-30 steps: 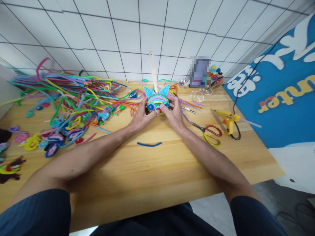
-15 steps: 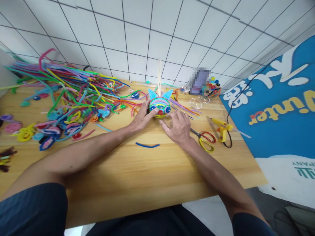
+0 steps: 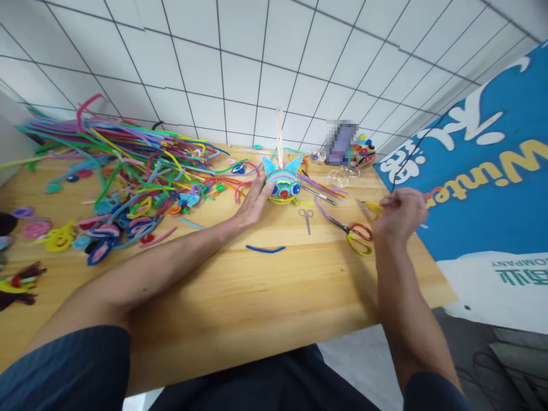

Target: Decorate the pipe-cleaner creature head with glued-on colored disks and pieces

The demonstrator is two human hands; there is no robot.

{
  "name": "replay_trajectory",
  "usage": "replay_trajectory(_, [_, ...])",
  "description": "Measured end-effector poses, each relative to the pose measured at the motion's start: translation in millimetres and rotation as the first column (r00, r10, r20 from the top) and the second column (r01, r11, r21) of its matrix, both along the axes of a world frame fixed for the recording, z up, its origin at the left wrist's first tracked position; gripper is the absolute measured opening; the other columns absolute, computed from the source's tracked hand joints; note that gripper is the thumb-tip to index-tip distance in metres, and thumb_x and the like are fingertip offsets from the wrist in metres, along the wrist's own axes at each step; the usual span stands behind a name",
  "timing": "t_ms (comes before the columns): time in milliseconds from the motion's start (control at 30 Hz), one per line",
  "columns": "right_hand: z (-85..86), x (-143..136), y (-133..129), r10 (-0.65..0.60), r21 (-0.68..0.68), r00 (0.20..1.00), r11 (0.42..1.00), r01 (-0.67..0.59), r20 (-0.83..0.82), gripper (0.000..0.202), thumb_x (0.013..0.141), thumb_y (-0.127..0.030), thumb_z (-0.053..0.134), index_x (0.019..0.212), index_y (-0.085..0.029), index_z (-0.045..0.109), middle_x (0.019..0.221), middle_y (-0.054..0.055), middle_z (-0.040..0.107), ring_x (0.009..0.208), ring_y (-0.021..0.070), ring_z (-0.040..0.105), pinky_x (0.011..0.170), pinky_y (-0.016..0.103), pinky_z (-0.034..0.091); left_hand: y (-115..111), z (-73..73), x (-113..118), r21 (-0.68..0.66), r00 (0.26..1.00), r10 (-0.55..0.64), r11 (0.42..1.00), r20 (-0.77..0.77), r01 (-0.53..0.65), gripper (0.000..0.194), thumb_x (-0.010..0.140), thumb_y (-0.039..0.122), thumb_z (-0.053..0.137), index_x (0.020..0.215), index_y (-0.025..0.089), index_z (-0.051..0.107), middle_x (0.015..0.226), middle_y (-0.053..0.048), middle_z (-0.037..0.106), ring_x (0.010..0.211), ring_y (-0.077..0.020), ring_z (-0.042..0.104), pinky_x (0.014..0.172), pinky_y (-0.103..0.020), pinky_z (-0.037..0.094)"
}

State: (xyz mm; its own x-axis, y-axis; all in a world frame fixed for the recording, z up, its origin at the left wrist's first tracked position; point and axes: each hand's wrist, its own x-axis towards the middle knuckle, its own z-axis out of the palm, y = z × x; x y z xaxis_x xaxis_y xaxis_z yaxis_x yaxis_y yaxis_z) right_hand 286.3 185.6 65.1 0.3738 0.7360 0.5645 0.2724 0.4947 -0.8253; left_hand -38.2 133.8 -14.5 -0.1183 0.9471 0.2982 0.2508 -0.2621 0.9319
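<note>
A round animal face of coiled pipe cleaners (image 3: 281, 178), with light-blue pointed ears, blue eyes and a red nose, stands on the table around the middle. A pale stick (image 3: 279, 134) rises behind it. My left hand (image 3: 253, 204) is at its left side, thumb against the edge of the face and fingers partly hidden. Over at the right, my right hand (image 3: 403, 214) is closed around the yellow glue gun (image 3: 373, 206), covering most of it except the nozzle end. A short blue pipe cleaner (image 3: 265, 249) lies in front of the face.
Scissors with red and yellow handles (image 3: 359, 240) and small metal scissors (image 3: 306, 221) lie between my hands. Loose pipe cleaners (image 3: 141, 154) heap up at the left, beside finished shapes. Clear plastic balls (image 3: 338, 178) and a blurred-out upright panel (image 3: 341, 144) stand at the back right.
My right hand has left the spot beside the face and gone right to the glue gun, closing on it. The small scissors now show. My left hand stays at the face.
</note>
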Motion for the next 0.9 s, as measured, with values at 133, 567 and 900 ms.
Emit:
replay_trajectory(133, [-3.6, 7.6, -3.8, 0.0, -0.041, 0.999, 0.999, -0.001, -0.033, 0.026, 0.087, -0.04, 0.058, 0.066, -0.025, 0.06, 0.065, 0.0, 0.059, 0.056, 0.0147, 0.055, 0.056, 0.032, 0.044, 1.4, -0.1, 0.5, 0.037, 0.998, -0.051, 0.998, 0.038, 0.05, 0.076, 0.096, 0.068, 0.054, 0.155, 0.022, 0.043, 0.162, -0.014, 0.046, 0.153, -0.0326, 0.039, 0.13, -0.054, 0.027])
replay_trajectory(567, [-61.7, -122.3, 1.4, 0.566, -0.331, 0.792, 0.811, -0.483, 0.229, 0.058, 0.083, -0.057, 0.073, 0.128, -0.025, 0.056, 0.138, 0.013, 0.064, 0.123, 0.0272, 0.064, 0.097, 0.048, 0.056, 7.6, 1.2, 4.2, 0.044, 0.999, -0.037, 0.998, 0.035, 0.035, 0.079, 0.085, 0.053, 0.074, 0.151, 0.021, 0.047, 0.151, -0.014, 0.056, 0.142, -0.0339, 0.051, 0.123, -0.053, 0.039])
replay_trajectory(900, [-72.3, -133.6, -6.7, 0.532, -0.286, 0.8, 0.84, -0.46, 0.276, 0.054, 0.083, -0.049, 0.076, 0.127, -0.025, 0.056, 0.13, 0.01, 0.065, 0.108, 0.0237, 0.066, 0.09, 0.043, 0.059, 2.6, 6.8, 9.2, -0.026, 0.999, 0.049, 0.998, 0.009, -0.049, 0.071, 0.09, 0.052, 0.07, 0.151, 0.024, 0.048, 0.147, -0.01, 0.061, 0.138, -0.0316, 0.054, 0.121, -0.051, 0.04])
